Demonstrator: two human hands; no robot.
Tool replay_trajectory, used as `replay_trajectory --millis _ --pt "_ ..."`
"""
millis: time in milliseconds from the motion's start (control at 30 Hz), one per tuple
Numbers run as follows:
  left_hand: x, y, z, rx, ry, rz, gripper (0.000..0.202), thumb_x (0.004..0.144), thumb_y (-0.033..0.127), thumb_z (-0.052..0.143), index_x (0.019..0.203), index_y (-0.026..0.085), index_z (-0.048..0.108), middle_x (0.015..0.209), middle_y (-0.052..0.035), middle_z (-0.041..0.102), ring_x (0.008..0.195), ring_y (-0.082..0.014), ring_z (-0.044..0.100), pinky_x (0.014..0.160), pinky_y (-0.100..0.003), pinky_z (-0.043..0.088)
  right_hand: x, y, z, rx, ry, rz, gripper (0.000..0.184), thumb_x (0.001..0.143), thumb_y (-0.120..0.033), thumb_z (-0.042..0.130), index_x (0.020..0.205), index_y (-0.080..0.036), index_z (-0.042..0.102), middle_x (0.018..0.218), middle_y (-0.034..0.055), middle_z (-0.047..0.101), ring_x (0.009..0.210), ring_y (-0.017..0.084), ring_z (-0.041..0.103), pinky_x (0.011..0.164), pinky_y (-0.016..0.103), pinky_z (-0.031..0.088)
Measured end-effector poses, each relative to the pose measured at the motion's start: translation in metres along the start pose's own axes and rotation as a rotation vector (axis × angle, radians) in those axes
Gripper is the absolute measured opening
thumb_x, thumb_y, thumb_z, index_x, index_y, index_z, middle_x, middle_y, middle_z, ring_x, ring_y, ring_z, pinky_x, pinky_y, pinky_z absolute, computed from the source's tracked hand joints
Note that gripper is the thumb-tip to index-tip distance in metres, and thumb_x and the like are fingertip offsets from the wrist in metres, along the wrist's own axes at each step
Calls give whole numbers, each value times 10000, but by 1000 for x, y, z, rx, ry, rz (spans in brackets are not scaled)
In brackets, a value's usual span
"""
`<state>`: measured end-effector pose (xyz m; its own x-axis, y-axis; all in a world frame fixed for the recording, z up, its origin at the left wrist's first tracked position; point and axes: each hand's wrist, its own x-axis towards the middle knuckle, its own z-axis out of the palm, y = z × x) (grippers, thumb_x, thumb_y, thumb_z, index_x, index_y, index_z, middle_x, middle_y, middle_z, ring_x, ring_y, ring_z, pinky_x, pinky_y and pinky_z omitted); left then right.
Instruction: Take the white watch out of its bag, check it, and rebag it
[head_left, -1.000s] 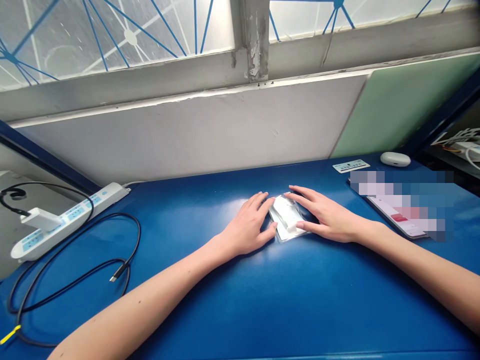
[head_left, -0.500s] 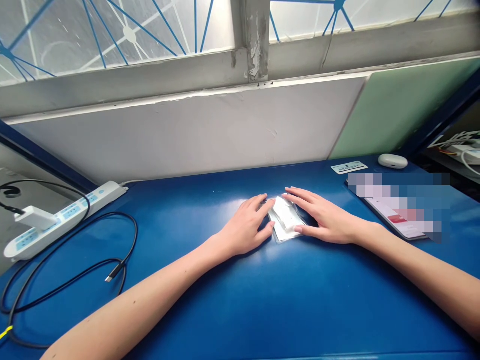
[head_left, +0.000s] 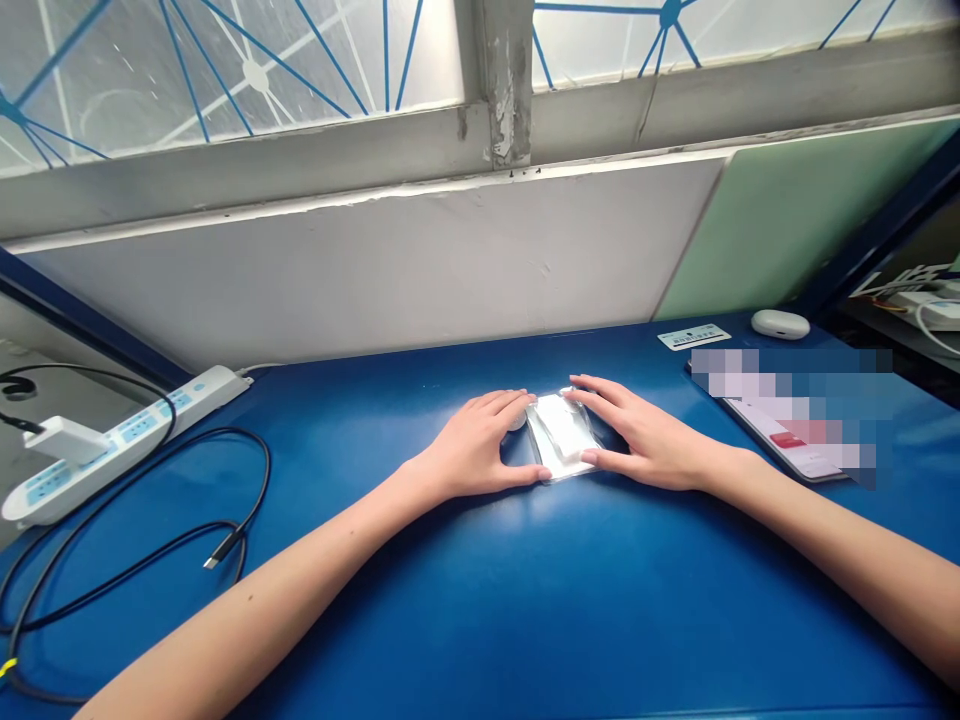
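Observation:
A small clear plastic packet point(head_left: 556, 437) with a white item inside lies flat on the blue table point(head_left: 480, 600) in the middle of the view. My left hand point(head_left: 471, 452) rests on the table at the packet's left edge, fingers stretched out, thumb touching its near corner. My right hand point(head_left: 646, 438) lies at the packet's right edge, fingers spread flat, thumb against its near right corner. Neither hand lifts it.
A white power strip point(head_left: 112, 440) with a plugged adapter sits at the far left, with a black cable point(head_left: 142, 560) looped beside it. At the right lie a phone point(head_left: 787, 435), a white label card point(head_left: 694, 336) and a white earbud case point(head_left: 780, 323). A wall and window frame stand behind.
The left hand has slid a little left and its thumb has stretched toward the packet's near corner. The packet has turned slightly. The right hand has barely moved.

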<state>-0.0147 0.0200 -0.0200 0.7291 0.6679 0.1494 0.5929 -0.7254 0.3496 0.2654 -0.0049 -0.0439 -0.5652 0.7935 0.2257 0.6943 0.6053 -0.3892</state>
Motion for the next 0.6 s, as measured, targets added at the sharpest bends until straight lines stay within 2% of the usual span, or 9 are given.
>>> replay_trajectory --millis 133,267,400,600 --pt "0 -2 2 -5 3 -20 898 772 675 698 1474 181 434 1518 -169 463 1406 -362 424 1155 -516 344 0 0 -5 4 -20 -43 728 913 -523 579 1541 -224 363 1612 174 340 1463 379 340 1148 583 358" --pt "0 -1 2 -18 -24 -10 912 789 652 692 1500 167 388 1543 -174 427 1439 -360 376 1172 -518 322 1 2 -11 39 -66 -36 775 863 -553 638 1521 -218 403 1590 173 378 1440 376 379 1135 568 386" --pt "-1 -1 2 -31 -58 -6 1023 746 700 707 1528 161 326 1578 -190 363 1471 -370 318 1184 -533 296 2 2 -11 95 -56 -17 789 815 -565 690 1489 -231 451 1555 163 429 1422 374 405 1122 549 414" --pt "-1 -2 4 -26 -48 6 1043 737 699 707 1533 157 305 1580 -207 348 1470 -382 313 1186 -549 284 1 1 -2 71 -27 -10 929 806 -595 685 1565 -214 310 1587 193 366 1443 404 363 1132 584 390"
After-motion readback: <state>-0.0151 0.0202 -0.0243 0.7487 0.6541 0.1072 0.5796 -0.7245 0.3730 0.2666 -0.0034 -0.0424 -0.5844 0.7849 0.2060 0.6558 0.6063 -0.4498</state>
